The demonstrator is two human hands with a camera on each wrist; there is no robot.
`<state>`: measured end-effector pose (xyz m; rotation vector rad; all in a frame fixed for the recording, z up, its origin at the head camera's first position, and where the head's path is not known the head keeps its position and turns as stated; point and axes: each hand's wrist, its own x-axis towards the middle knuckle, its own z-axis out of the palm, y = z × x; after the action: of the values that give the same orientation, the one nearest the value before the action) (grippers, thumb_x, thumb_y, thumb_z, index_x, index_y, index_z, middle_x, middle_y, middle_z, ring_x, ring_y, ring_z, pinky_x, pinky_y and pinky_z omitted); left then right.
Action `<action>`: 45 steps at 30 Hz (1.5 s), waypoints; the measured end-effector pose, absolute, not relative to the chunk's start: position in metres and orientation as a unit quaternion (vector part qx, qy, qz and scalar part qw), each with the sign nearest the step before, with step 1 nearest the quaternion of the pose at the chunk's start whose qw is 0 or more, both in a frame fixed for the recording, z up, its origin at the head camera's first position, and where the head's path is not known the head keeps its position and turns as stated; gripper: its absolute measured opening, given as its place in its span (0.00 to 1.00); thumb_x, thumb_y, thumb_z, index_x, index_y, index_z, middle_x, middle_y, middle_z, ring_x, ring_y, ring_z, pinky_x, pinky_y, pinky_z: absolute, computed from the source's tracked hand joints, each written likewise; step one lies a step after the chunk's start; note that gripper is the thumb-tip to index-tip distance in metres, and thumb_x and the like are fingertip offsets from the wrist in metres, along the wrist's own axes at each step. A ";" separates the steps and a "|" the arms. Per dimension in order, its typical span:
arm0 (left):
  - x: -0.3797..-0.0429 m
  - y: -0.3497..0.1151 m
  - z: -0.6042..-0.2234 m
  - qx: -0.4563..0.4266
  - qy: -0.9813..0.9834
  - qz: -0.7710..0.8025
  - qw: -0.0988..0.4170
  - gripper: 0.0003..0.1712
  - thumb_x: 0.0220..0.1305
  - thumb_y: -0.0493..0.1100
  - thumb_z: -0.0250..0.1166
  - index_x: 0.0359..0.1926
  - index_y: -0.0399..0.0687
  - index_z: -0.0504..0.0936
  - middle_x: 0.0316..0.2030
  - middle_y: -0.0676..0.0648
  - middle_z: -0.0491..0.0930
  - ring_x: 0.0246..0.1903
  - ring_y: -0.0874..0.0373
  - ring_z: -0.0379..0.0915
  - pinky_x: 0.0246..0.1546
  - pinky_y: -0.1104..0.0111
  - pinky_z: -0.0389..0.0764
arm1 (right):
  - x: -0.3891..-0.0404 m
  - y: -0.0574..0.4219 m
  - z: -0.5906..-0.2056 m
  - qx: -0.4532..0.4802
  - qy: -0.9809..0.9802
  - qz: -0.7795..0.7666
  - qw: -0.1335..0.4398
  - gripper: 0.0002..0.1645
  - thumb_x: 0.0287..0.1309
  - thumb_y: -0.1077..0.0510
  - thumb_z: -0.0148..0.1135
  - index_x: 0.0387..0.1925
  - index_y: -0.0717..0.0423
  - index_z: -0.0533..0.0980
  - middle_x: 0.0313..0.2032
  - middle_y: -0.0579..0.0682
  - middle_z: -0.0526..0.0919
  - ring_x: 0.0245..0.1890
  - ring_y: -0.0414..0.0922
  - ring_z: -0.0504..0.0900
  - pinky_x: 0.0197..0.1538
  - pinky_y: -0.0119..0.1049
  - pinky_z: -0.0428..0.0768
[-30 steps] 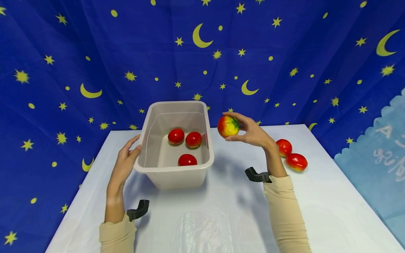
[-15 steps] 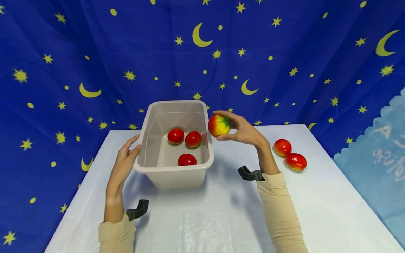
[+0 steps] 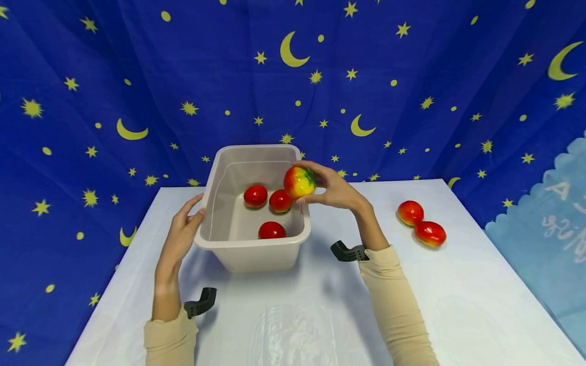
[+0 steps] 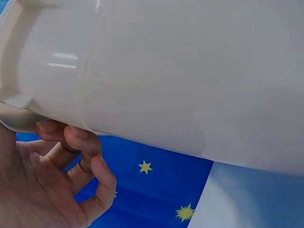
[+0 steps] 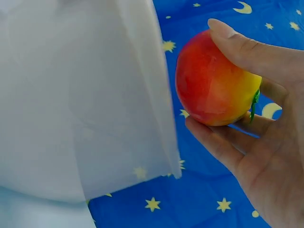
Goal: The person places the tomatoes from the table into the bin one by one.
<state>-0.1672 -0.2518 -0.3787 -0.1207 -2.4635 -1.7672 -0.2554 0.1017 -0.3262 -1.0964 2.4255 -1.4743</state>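
Observation:
My right hand (image 3: 336,189) holds a red and yellow tomato (image 3: 299,183) between thumb and fingers, over the right rim of a light grey plastic bin (image 3: 249,259). The green leafy top of the tomato (image 5: 213,83) faces the palm in the right wrist view. On the bin's left side, my left hand (image 3: 180,231) grips the rim, and its curled fingers (image 4: 85,142) show below the rim in the left wrist view. Inside the bin lie three red tomatoes, one at the back left (image 3: 255,195), another (image 3: 280,201) beside it and a third (image 3: 272,230) near the front wall.
Two more red tomatoes lie close together on the right of the white table (image 3: 293,315), one farther back (image 3: 410,213) and one nearer (image 3: 430,234). A blue curtain (image 3: 183,76) with yellow stars and moons hangs behind the table.
My right hand has carried the tomato leftward, from beside the bin to over its right rim. The left hand keeps its place on the bin.

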 end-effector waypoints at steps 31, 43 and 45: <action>-0.167 -0.252 -0.378 -0.041 -0.811 -0.582 0.047 0.31 0.77 0.49 0.48 0.75 0.44 0.56 0.42 0.44 0.84 0.33 0.69 0.80 0.35 0.70 0.79 | -0.257 0.088 -0.342 -0.367 0.817 -0.445 0.021 0.47 0.53 0.54 0.73 0.72 0.44 0.62 0.73 0.46 0.61 0.73 0.48 0.58 0.70 0.60 0.57; -0.167 -0.251 -0.376 -0.033 -0.816 -0.575 0.044 0.31 0.77 0.49 0.48 0.75 0.46 0.55 0.46 0.36 0.82 0.33 0.71 0.79 0.36 0.72 0.78 | -0.254 0.144 -0.353 -0.299 0.829 -0.472 0.005 0.45 0.55 0.54 0.72 0.72 0.47 0.62 0.71 0.47 0.64 0.74 0.48 0.57 0.72 0.56 0.53; -0.167 -0.252 -0.377 -0.031 -0.818 -0.573 0.042 0.31 0.77 0.49 0.47 0.75 0.46 0.55 0.48 0.34 0.81 0.34 0.71 0.79 0.37 0.72 0.78 | -0.254 0.155 -0.357 -0.293 0.824 -0.484 0.000 0.44 0.55 0.57 0.71 0.71 0.50 0.62 0.71 0.49 0.65 0.73 0.48 0.58 0.73 0.54 0.52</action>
<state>-0.1671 -0.2516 -0.3765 -0.0950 -2.5016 -1.7548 -0.2537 0.1551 -0.3568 -0.9209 2.5902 -1.5216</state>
